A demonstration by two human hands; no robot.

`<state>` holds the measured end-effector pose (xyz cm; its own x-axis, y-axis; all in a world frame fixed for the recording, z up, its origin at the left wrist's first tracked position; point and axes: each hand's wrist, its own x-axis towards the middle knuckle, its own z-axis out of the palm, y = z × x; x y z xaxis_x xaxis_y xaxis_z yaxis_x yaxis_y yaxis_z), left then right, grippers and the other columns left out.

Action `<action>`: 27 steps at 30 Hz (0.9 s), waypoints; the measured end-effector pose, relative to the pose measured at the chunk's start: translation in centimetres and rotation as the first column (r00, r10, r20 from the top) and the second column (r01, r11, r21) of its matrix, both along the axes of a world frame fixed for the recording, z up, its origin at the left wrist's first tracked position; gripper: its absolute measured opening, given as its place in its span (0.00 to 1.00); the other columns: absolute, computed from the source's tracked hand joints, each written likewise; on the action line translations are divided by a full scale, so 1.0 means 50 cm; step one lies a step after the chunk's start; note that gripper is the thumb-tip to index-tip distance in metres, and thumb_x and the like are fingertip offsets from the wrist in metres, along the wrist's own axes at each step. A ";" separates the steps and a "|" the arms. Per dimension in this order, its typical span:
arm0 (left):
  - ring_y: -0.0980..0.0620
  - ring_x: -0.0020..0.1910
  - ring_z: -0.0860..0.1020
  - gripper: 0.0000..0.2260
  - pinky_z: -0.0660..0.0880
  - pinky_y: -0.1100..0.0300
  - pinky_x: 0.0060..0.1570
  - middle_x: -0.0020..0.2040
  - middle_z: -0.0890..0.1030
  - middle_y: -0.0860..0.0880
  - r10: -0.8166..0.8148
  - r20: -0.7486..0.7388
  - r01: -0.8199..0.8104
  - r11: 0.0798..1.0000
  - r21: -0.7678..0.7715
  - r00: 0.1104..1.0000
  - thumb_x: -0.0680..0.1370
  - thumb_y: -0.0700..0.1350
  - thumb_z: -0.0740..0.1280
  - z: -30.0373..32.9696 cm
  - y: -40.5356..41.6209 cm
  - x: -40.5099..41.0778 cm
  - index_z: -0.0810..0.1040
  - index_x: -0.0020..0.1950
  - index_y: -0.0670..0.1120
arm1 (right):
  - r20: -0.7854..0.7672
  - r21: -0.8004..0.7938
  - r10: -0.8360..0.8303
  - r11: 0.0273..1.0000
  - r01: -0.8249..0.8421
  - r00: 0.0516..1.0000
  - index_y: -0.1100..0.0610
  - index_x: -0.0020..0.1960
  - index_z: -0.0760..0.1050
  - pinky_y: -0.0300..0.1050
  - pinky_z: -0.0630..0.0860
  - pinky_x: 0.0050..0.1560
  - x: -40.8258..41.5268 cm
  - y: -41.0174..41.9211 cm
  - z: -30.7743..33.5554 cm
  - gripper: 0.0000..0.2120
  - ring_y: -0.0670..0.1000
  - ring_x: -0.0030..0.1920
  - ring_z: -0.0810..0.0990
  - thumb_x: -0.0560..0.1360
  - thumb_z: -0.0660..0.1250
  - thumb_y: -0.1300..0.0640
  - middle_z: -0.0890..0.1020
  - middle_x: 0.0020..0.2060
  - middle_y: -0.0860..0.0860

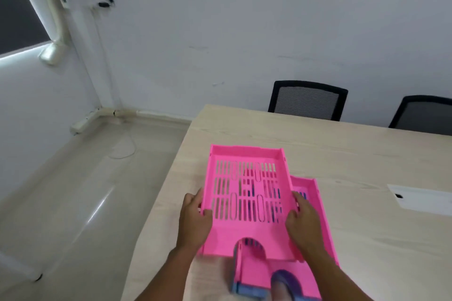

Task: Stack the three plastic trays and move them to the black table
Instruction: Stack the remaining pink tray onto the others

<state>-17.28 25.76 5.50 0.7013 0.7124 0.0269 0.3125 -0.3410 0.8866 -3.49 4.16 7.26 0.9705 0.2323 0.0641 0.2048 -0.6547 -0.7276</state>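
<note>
A: On the pale table point(342, 149), near its left corner, the left hand point(193, 217) grips the left wall of the top tray point(247, 193); the right hand point(303, 217) clasps the right wall. The tray sits between them, raised a little, over a second tray point(310, 193) whose edge shows to the right.

B: So stacking is the step in hand?

A: I'd judge so. To do it well, shift the top tray right until its walls line up with the one below, keep it level, and lower both sides together so it seats rather than rides on a rim.

B: And the third tray?

A: Hard to say. A blue piece point(247, 292) shows at the bottom edge, blurred and cut off; it may be part of one. The lower trays are mostly covered.

B: The black table?

A: Not in view. Only two chairs point(307, 100) behind this table.
</note>
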 end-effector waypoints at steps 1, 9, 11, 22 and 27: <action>0.50 0.42 0.77 0.27 0.75 0.73 0.35 0.47 0.71 0.47 -0.036 0.008 0.036 0.999 -0.013 0.999 0.75 0.31 0.63 0.004 -0.022 0.012 0.69 0.74 0.47 | -0.002 0.003 -0.028 1.000 0.028 1.000 0.60 0.71 0.73 0.54 0.81 0.57 0.004 -0.032 0.007 0.27 0.58 0.51 0.83 0.73 0.62 0.72 0.83 0.58 0.57; 0.53 0.37 0.75 0.29 0.77 0.70 0.36 0.41 0.70 0.51 -0.198 0.035 0.198 0.980 0.005 0.979 0.73 0.33 0.67 0.011 -0.140 0.063 0.69 0.63 0.63 | -0.040 -0.023 -0.117 0.993 0.116 0.992 0.52 0.60 0.79 0.57 0.84 0.46 0.020 -0.183 0.021 0.21 0.49 0.43 0.84 0.72 0.62 0.68 0.84 0.46 0.48; 0.54 0.37 0.75 0.29 0.77 0.71 0.37 0.41 0.71 0.51 -0.203 0.045 0.203 0.979 0.011 0.978 0.73 0.33 0.67 0.010 -0.150 0.069 0.69 0.62 0.64 | -0.048 -0.020 -0.132 0.991 0.131 0.990 0.53 0.63 0.78 0.55 0.84 0.46 0.017 -0.195 0.014 0.21 0.49 0.44 0.84 0.73 0.62 0.67 0.84 0.48 0.49; 0.54 0.38 0.74 0.28 0.80 0.63 0.39 0.42 0.72 0.49 -0.188 0.008 0.188 0.982 -0.002 0.982 0.73 0.33 0.68 0.002 -0.160 0.076 0.72 0.70 0.52 | -0.080 -0.042 -0.131 0.991 0.128 0.988 0.54 0.68 0.74 0.57 0.84 0.51 0.025 -0.208 -0.004 0.22 0.52 0.49 0.83 0.75 0.63 0.64 0.82 0.52 0.49; 0.52 0.38 0.74 0.28 0.79 0.58 0.39 0.41 0.74 0.44 -0.176 0.013 0.176 0.984 -0.031 0.984 0.72 0.33 0.69 -0.009 -0.150 0.068 0.72 0.70 0.48 | -0.075 -0.063 -0.095 0.994 0.090 0.993 0.53 0.67 0.74 0.57 0.84 0.52 0.033 -0.205 -0.009 0.22 0.51 0.49 0.82 0.74 0.62 0.63 0.81 0.52 0.48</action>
<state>-13.86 18.24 5.04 0.8157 0.5783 0.0141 0.2407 -0.3615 0.9007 -1.83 -6.11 6.80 0.9895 0.1427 -0.0238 0.0856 -0.7104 -0.6986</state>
